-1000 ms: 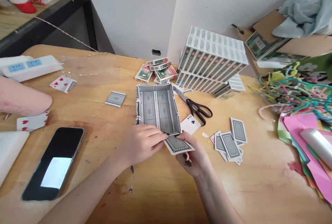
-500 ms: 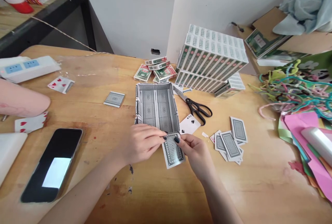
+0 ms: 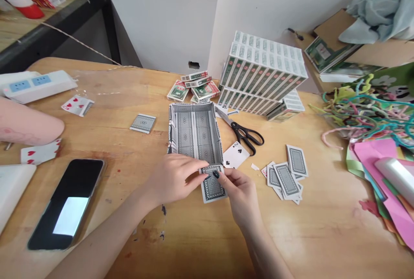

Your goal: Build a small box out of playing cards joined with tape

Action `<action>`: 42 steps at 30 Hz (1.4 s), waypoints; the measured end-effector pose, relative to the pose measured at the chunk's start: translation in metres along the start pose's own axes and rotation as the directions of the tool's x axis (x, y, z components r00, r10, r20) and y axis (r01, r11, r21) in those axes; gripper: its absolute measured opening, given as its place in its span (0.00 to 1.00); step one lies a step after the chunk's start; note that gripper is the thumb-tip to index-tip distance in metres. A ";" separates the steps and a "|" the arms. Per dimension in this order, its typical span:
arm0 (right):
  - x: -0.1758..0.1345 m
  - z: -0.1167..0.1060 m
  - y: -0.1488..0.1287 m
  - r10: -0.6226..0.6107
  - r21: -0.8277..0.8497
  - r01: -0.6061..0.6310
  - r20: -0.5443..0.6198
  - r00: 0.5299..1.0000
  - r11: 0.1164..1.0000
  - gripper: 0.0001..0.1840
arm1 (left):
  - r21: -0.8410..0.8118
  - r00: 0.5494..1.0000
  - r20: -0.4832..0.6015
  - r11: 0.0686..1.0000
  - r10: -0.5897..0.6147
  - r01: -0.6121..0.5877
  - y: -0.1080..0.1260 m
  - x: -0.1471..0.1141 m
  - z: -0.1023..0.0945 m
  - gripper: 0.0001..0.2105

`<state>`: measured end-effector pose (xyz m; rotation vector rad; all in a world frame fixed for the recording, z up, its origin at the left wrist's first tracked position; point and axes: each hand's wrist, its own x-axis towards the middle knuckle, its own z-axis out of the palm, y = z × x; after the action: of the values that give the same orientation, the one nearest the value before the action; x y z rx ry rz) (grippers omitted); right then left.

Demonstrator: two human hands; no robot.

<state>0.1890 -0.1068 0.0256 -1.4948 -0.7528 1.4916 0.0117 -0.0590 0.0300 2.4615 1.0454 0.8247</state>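
Observation:
An open box built of grey-patterned playing cards (image 3: 185,130) sits on the table in front of me, its near wall partly behind my hands. One playing card (image 3: 214,189), grey back up, slants down towards me from the box's near edge. My right hand (image 3: 241,190) pinches this card at its upper right, dark-nailed thumb on top, fingers behind it. My left hand (image 3: 179,177) is at the card's upper left, thumb and fingertips closed about its edge beside the box. Right of the box lie black-handled scissors (image 3: 247,134) and a two of spades (image 3: 236,155).
Stacked card packs (image 3: 263,70) stand behind right, with loose packs (image 3: 194,89) behind the box. Loose cards (image 3: 287,180) lie right, near coloured paper (image 3: 377,158) and yarn (image 3: 371,111). A phone (image 3: 66,205), a cut card (image 3: 142,123) and a power strip (image 3: 42,85) are left.
The card has shifted slightly up and left, towards the box. My left thumb has slid out to the card's left edge, and my right thumb has moved a little left on it.

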 end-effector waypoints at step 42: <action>-0.002 0.022 0.001 0.196 0.270 -0.143 -0.179 0.964 0.952 0.17 | -0.024 0.940 0.186 0.956 -0.284 0.294 0.005 0.012 -0.006 0.08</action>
<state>0.1671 -0.1057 0.0284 -1.5134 -0.3017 1.4703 0.0172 -0.0526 0.0414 2.2171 1.2600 0.5178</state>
